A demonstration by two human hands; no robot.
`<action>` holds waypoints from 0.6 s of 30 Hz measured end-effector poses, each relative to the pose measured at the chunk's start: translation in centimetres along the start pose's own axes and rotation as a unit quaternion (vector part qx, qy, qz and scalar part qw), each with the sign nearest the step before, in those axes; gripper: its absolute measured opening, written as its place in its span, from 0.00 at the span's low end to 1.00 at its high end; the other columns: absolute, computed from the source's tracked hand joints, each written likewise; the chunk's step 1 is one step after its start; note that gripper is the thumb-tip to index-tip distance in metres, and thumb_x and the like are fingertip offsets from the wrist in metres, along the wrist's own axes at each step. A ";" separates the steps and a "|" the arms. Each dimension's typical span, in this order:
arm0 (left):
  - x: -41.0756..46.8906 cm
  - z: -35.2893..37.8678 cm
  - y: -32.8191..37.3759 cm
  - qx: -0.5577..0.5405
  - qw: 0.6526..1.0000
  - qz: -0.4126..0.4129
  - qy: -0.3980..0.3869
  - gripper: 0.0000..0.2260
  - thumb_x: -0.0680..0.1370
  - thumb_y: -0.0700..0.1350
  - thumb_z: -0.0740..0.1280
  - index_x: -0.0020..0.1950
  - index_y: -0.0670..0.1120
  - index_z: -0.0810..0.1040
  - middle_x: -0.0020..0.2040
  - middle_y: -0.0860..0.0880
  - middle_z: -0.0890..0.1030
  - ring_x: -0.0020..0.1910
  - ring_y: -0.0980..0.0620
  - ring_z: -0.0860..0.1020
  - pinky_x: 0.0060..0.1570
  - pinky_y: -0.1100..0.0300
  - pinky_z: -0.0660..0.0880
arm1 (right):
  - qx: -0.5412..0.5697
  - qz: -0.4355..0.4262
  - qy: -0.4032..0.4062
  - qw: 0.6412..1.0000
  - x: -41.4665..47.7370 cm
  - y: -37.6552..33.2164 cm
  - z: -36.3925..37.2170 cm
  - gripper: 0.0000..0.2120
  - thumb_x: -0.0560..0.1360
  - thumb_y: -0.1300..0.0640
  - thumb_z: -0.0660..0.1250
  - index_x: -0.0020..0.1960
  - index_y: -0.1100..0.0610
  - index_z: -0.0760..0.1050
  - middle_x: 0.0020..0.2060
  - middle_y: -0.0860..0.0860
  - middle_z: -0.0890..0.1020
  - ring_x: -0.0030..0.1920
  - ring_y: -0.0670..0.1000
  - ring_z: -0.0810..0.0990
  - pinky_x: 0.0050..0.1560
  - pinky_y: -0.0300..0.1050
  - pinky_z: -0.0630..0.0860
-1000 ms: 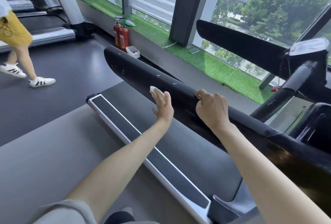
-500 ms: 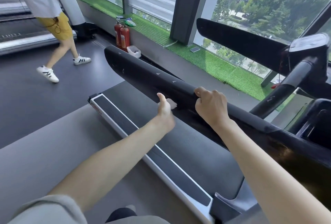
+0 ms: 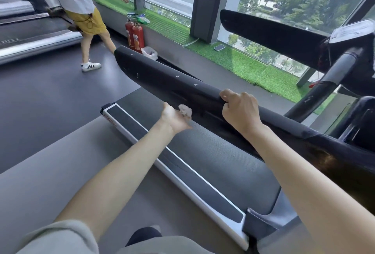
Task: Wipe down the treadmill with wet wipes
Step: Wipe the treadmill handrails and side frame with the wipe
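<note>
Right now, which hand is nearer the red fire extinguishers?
Left. The left hand, holding the wipe, is farther along the handrail toward the fire extinguishers; the right hand grips it farther back, nearer the console.

Handrail (image 3: 182, 87) black with white scuffs; wipe (image 3: 185, 110) white; extinguishers (image 3: 135, 35) red, upper centre; turf strip (image 3: 253, 65) green; shorts (image 3: 87, 20) yellow, upper left.

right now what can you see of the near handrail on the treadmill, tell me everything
The handrail is a long, wide black bar with a matte, padded-looking skin, marked by a few small pale nicks. It slants from its rounded free end at upper left down to the right, above the belt. The right hand grips its top edge, fingers curled over. The left hand holds a crumpled wipe against its near side.
</note>
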State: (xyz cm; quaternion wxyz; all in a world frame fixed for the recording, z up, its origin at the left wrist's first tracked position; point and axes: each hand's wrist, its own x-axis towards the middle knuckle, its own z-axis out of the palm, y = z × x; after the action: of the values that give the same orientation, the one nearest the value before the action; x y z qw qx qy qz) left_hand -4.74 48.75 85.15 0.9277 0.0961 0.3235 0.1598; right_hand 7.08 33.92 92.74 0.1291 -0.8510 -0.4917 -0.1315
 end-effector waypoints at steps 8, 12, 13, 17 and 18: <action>-0.1 0.9 -4.9 0.033 0.998 -0.057 -0.002 0.31 0.71 0.75 0.43 0.37 0.47 0.64 0.29 0.52 0.61 0.27 0.55 0.61 0.69 0.45 0.56 | 0.006 -0.002 0.003 1.000 -0.3 -0.2 -0.2 0.19 0.71 0.65 0.58 0.59 0.55 0.76 0.44 0.58 0.84 0.44 0.63 0.79 0.46 0.51 0.74; -0.4 0.9 0.2 -0.031 0.996 0.025 0.080 0.32 0.74 0.73 0.41 0.34 0.46 0.63 0.25 0.52 0.64 0.19 0.53 0.61 0.34 0.66 0.61 | -0.014 -0.002 0.004 1.000 -0.5 -0.6 -0.5 0.18 0.72 0.66 0.58 0.59 0.57 0.77 0.39 0.59 0.82 0.42 0.63 0.79 0.42 0.49 0.72; -0.4 1.3 0.5 -0.022 0.995 0.052 0.083 0.32 0.74 0.73 0.40 0.30 0.46 0.61 0.22 0.52 0.62 0.19 0.53 0.60 0.30 0.67 0.58 | -0.026 -0.001 0.004 1.000 -0.6 -0.8 -0.4 0.17 0.72 0.66 0.58 0.58 0.57 0.77 0.38 0.59 0.82 0.41 0.63 0.79 0.41 0.48 0.71; -1.2 2.8 -4.0 0.029 0.999 -0.005 0.034 0.31 0.72 0.75 0.46 0.27 0.48 0.57 0.20 0.52 0.59 0.16 0.54 0.58 0.30 0.68 0.54 | -0.058 -0.023 0.019 0.998 -1.2 -1.0 0.9 0.14 0.70 0.66 0.59 0.52 0.59 0.78 0.45 0.55 0.84 0.45 0.58 0.82 0.38 0.45 0.75; -1.3 2.7 -4.6 0.022 0.999 -0.030 0.028 0.31 0.71 0.76 0.47 0.29 0.48 0.59 0.22 0.52 0.59 0.17 0.54 0.58 0.33 0.69 0.52 | -0.064 -0.034 0.017 0.997 -1.3 -1.1 1.3 0.13 0.68 0.67 0.61 0.50 0.60 0.79 0.46 0.55 0.84 0.46 0.57 0.83 0.38 0.45 0.77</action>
State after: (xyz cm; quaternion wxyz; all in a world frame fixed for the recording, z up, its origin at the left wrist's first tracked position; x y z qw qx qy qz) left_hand -2.92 43.84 86.63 0.9204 0.1021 0.3552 0.1275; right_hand 5.61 33.81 91.17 0.0779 -0.8382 -0.5084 -0.1815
